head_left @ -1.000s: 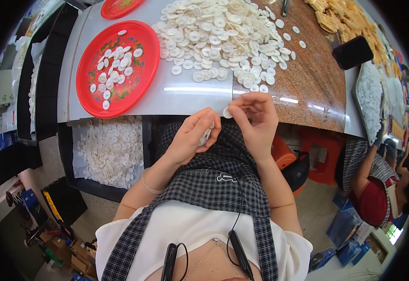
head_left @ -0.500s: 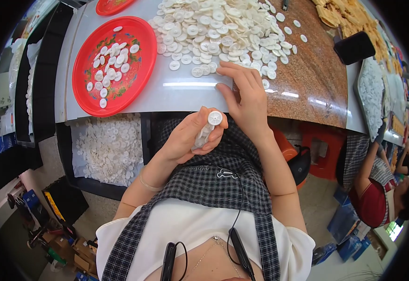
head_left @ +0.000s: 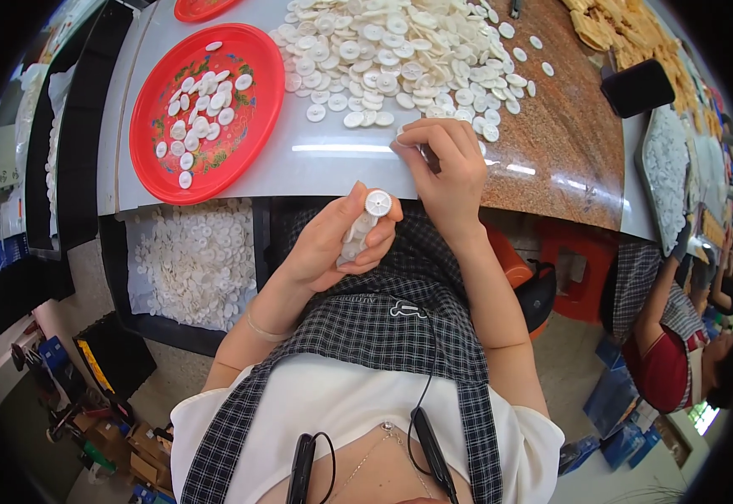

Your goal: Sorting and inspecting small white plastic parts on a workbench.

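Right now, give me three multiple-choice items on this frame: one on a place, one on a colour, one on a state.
1. Where is the right hand?
A. on the table edge by the pile of white discs
B. in the lap
C. on the red plate

2. What colour is the plate holding scattered discs?
A. blue
B. red
C. white

3. What is the left hand doing?
A. lying flat and empty
B. gripping a stack of white discs
C. holding a phone

Answers:
1 A, fingertips rest on the table beside the pile.
2 B, its rim is red.
3 B, fingers wrap the stack.
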A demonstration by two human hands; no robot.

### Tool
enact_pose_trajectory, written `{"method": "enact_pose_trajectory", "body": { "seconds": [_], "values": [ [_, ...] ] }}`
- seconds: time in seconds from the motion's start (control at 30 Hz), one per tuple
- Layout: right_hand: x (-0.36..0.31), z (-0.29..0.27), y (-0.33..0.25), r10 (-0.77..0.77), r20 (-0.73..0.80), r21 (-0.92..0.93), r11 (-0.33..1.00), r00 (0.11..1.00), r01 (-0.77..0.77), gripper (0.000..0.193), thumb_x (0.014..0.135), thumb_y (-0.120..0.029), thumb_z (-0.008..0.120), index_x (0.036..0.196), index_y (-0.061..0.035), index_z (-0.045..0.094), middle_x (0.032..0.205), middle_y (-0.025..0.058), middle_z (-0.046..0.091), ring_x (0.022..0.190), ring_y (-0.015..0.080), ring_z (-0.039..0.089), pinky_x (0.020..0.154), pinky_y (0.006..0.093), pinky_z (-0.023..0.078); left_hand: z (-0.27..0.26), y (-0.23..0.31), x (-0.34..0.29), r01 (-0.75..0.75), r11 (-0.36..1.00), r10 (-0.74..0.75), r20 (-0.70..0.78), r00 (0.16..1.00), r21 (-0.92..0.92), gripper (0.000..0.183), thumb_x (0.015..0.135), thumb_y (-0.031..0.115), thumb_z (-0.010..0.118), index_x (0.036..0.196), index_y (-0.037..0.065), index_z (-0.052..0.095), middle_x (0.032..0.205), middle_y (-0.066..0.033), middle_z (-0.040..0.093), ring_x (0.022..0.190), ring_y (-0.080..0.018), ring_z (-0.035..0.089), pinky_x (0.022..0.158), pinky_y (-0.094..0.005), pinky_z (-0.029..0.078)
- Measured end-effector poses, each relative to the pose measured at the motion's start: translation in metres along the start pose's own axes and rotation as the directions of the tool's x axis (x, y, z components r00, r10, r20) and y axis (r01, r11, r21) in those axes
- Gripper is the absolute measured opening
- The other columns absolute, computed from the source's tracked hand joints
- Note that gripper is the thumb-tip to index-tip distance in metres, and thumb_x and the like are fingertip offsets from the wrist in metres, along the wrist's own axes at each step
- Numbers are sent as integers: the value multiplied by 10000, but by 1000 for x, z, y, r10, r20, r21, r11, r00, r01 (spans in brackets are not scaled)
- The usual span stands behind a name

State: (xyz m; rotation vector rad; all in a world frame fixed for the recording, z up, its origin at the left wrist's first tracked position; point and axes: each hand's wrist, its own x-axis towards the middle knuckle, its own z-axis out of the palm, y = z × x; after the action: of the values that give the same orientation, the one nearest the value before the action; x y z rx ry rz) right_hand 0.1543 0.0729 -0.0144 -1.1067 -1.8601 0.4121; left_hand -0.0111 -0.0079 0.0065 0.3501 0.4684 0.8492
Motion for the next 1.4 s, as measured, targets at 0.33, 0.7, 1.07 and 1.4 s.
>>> {"method": "enact_pose_trajectory", "body": {
  "seconds": [0.33, 0.7, 1.07, 1.4],
  "values": [
    [-1, -6, -5, 118, -5, 185, 976, 993, -115, 155, 806, 21, 725, 946, -18, 671, 918, 46, 624, 712, 95, 583, 602, 212, 469, -95, 37, -159, -51, 901, 328, -599, 730, 431, 470, 1024, 447, 389, 1084, 16, 564, 833, -12, 543, 635, -97, 514, 498, -220, 412],
    [-7, -5, -40, 144, 364, 502, 802, 920, -324, 113, 846, 13, 656, 956, -8, 675, 1134, 98, 600, 906, 109, 573, 755, 211, 433, -42, 19, -102, -7, 645, 252, -204, 946, 764, 329, 1017, 213, 423, 1250, -9, 491, 1143, -137, 623, 1025, -200, 619, 864, -314, 481],
    [13, 1, -46, -46, 335, 344, 936, 941, -76, 147, 809, -3, 666, 946, -55, 687, 1101, 102, 635, 1005, 234, 600, 861, 331, 469, -15, 7, -24, -387, 882, 422, -87, 902, 269, 422, 1038, 367, 388, 1280, 21, 415, 945, -77, 541, 751, -137, 516, 700, -275, 451],
    [14, 25, -27, -246, 397, -94, 947, 884, 306, 384, 821, -101, 654, 1202, -113, 615, 1302, 9, 585, 1250, 201, 504, 1025, 391, 362, -15, 10, -16, -405, 908, 417, -125, 900, 106, 374, 1042, 393, 358, 1126, 46, 469, 914, -73, 518, 734, -139, 510, 679, -283, 442]
  ]
}}
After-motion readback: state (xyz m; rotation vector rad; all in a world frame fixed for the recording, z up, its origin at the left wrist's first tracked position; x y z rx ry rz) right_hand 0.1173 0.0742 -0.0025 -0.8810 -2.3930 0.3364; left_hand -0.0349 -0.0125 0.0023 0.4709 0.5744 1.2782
